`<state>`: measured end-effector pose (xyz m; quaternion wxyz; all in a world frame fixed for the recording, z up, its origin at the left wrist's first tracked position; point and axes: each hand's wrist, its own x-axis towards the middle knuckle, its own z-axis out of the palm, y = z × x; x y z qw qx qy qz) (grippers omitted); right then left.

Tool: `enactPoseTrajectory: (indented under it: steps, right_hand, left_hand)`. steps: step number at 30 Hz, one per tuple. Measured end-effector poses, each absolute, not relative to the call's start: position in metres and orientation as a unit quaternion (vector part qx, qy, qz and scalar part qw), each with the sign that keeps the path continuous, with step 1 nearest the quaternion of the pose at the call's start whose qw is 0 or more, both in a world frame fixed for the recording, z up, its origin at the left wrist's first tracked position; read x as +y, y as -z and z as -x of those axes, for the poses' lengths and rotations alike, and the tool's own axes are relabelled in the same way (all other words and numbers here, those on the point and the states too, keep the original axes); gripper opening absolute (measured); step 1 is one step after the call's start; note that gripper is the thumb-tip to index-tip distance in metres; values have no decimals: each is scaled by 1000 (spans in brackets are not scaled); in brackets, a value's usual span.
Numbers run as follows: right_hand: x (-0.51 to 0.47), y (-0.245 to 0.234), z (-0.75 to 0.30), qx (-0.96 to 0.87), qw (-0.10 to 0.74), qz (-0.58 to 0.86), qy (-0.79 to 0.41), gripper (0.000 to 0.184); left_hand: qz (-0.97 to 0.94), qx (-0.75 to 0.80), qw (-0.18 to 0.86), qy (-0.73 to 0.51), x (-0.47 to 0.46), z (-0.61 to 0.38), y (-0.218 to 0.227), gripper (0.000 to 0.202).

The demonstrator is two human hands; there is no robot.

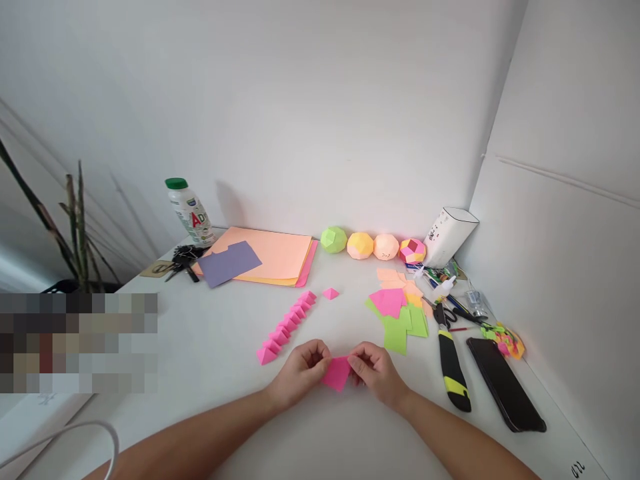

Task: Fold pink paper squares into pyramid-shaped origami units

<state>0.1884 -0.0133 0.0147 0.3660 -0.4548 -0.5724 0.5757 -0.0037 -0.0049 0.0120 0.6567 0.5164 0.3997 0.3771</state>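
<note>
A small sheet of pink paper [336, 375] is held between my two hands, low over the table's near middle. My left hand [305, 370] pinches its left edge between thumb and fingers. On the opposite edge, my right hand [376, 372] grips it the same way; some of its fingers are hidden behind the paper. Beyond my left hand runs a slanting row of folded pink paper pieces [286, 327], with a single pink piece [331, 293] lying apart. Past my right hand lie loose cut papers in green [397, 333], pink [389, 302] and peach.
Paper balls [360, 245] line the wall beside a white cylinder [450, 237]. Peach sheets [270, 247], a purple paper [229, 264], keys [184, 259] and a bottle [193, 213] sit back left. A utility knife [454, 373], scissors and a phone [506, 383] lie right.
</note>
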Motion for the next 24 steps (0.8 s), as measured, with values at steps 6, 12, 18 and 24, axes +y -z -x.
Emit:
enactPoseTrajectory:
  steps: [6, 12, 18, 24]
  right_hand:
    - [-11, -10, -190, -547, 385, 461, -583, 27]
    - [-10, -5, -190, -559, 413, 455, -557, 25]
    - [-9, -2, -191, -558, 418, 450, -559, 25]
    - [-11, -5, -191, -527, 395, 453, -601, 32]
  left_hand:
    - [-468, 384, 680, -414, -4, 4, -7, 24]
    - [-481, 381, 700, -365, -4, 4, -8, 31]
    - [-515, 392, 686, -331, -5, 5, -13, 33]
    - [-472, 341, 722, -374, -3, 4, -13, 31]
